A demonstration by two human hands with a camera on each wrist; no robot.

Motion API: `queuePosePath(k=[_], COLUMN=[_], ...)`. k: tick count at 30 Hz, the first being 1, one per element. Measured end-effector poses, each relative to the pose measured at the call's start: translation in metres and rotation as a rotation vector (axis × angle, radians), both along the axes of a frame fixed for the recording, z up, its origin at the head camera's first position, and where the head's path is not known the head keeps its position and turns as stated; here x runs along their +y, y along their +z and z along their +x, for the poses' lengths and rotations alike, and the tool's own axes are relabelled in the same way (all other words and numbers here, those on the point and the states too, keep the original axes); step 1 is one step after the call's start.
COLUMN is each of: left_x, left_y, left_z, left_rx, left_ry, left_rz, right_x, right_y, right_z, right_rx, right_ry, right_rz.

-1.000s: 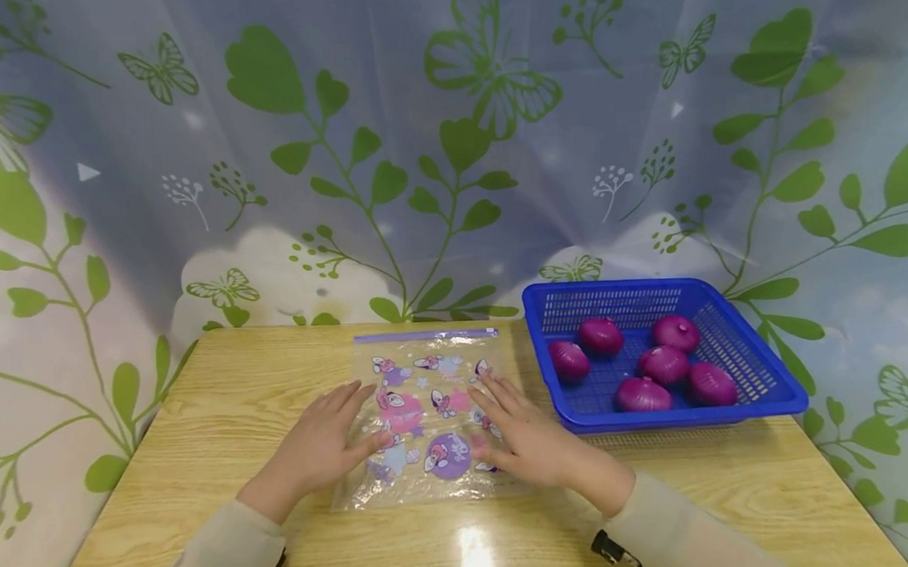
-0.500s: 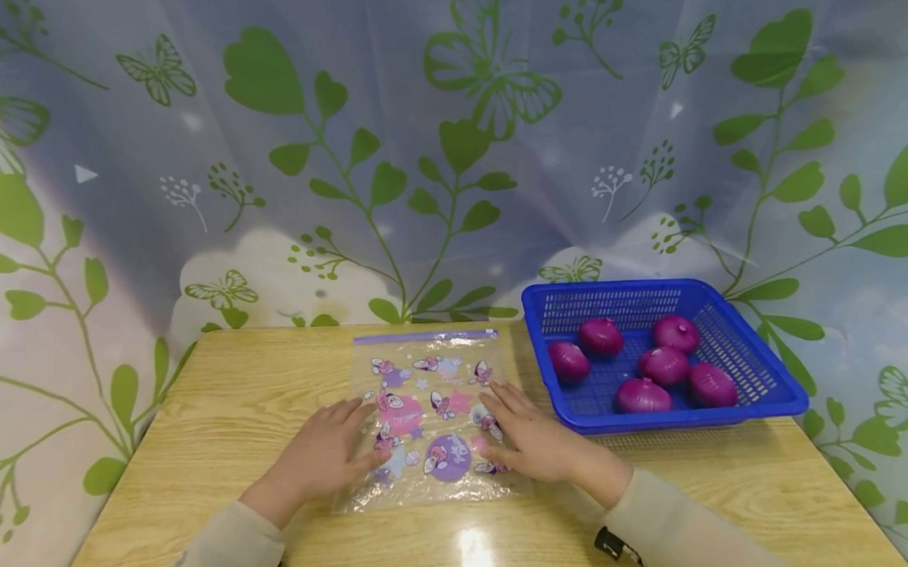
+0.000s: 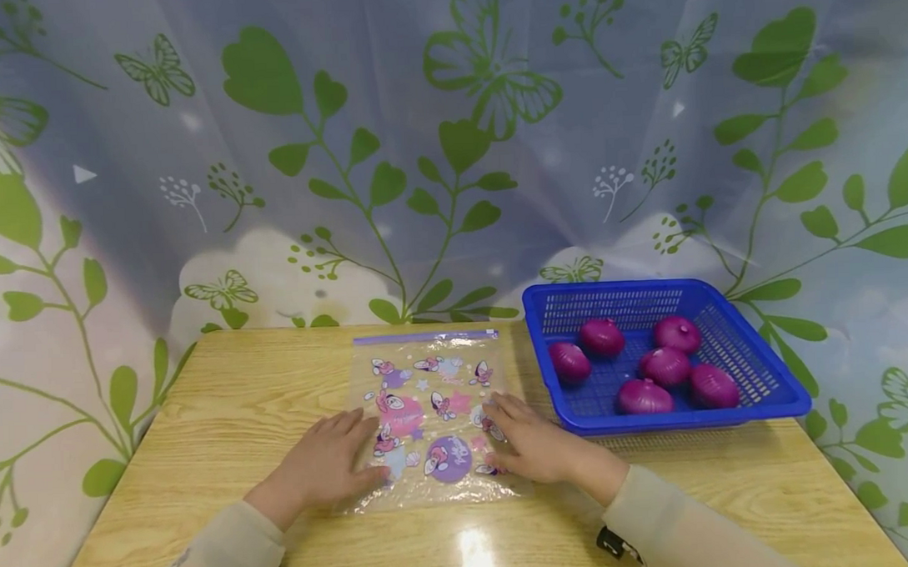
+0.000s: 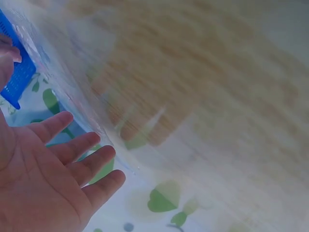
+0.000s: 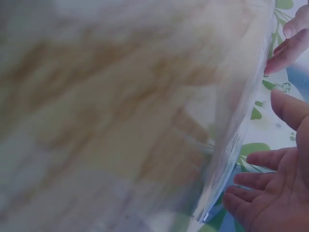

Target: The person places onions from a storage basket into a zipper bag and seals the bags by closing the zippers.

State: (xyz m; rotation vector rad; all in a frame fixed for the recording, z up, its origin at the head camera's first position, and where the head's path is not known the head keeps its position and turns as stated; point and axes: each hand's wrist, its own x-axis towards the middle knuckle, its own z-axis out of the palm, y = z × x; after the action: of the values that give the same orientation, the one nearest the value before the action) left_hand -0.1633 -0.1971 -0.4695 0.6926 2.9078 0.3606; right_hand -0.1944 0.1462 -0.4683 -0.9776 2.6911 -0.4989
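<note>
Since the earlier frames, my left hand (image 3: 328, 459) and my right hand (image 3: 546, 447) have drawn slightly toward the bottom of the frame, baring more print on the clear bag (image 3: 428, 401). The bag lies flat at lower centre, its purple zip strip (image 3: 426, 338) along the top. My fingers are spread and loose, gripping nothing, over its two side edges; I cannot tell whether they press it. Wood runs from my left hand to the left edge of the desk (image 3: 225, 383); only a narrow strip parts the bag from the blue basket (image 3: 757, 360) of red onions (image 3: 665, 365) at right. The wrist views show my palms, hidden from the head view.
</note>
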Motion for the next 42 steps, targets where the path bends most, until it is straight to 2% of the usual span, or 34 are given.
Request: queuePosePath(k=[12, 20, 30, 42], left_x=[0.001, -0.001, -0.001, -0.002], left_y=[-0.002, -0.003, 0.0, -0.006], left_z=[0.003, 0.003, 0.001, -0.014], left_rx=[-0.071, -0.075, -0.086, -0.07], left_ry=[-0.012, -0.009, 0.0, 0.029], left_rz=[0.008, -0.014, -0.013, -0.052], right_x=[0.0, -0.002, -0.005, -0.015], right_y=[0.001, 0.002, 0.004, 0.01], right_z=[0.003, 0.007, 0.013, 0.024], right_rx=[-0.048, -0.021, 0.007, 0.081], right_ry=[0.019, 0.045, 0.039, 0.096], right_rz=[0.063, 0.117, 0.192, 0.251])
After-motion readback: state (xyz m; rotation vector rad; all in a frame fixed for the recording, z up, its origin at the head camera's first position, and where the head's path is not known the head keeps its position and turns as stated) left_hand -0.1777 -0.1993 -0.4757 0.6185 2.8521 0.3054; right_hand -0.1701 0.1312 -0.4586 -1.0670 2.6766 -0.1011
